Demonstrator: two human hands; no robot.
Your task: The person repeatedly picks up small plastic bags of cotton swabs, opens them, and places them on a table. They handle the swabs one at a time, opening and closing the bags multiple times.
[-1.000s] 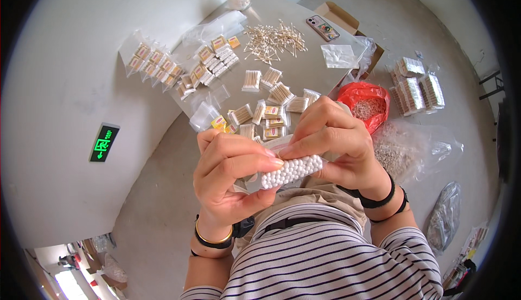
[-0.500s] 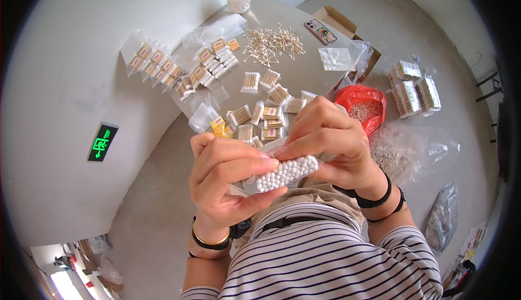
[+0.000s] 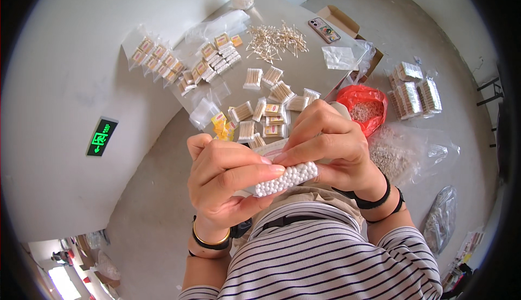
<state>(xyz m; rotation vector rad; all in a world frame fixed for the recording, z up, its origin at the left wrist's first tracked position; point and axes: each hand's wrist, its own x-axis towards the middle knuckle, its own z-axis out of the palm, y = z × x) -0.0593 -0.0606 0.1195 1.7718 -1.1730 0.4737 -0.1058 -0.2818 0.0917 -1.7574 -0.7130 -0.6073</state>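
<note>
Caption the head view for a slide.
Left hand and right hand hold a cotton-swab pack, loose swabs beyond.

Swab pk (image 3: 288, 179) — partly behind fingers (image 3: 239, 180)

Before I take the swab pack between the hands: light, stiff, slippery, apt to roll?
The swab pack is likely light for its size, since white cotton tips fill the visible face. It's wrapped in clear plastic, so it may be somewhat slippery. Its blocky shape and closely packed tips suggest it's fairly stiff and unlikely to roll.
</note>
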